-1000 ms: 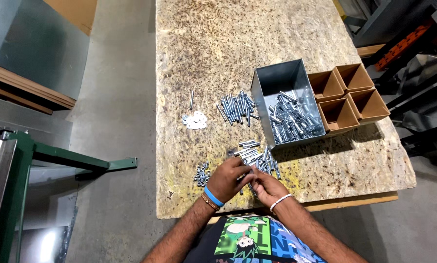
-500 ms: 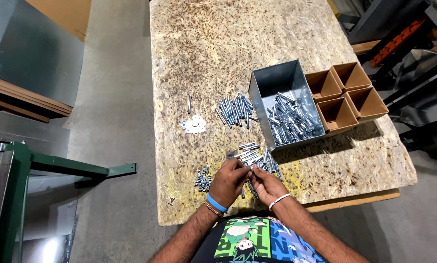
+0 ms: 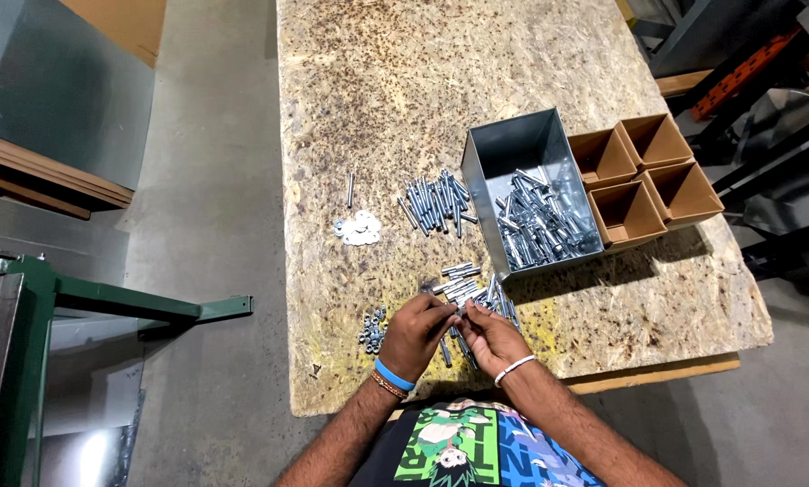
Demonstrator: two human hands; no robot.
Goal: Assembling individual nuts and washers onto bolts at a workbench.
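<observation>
Chipboard table (image 3: 404,81) holding a bolt-filled grey bin (image 3: 529,194); left hand (image 3: 416,332) and right hand (image 3: 493,340) are pinching one bolt (image 3: 461,308) together.

A workshop: bare concrete floor (image 3: 215,207), OSB-topped workbench (image 3: 440,81), steel bin (image 3: 531,194) full of bolts, sorted fasteners, green machine frame (image 3: 34,316), sheet-metal ducting (image 3: 52,81).

I see no labels, signs or screens. Only packaging-type items: four small brown cardboard bins (image 3: 643,171), open-topped, set 2x2 on the worktop (image 3: 440,81) at its right edge, touching the grey metal box (image 3: 522,149). Also a flat tan cardboard sheet (image 3: 120,20) top left, off the worktop.
</observation>
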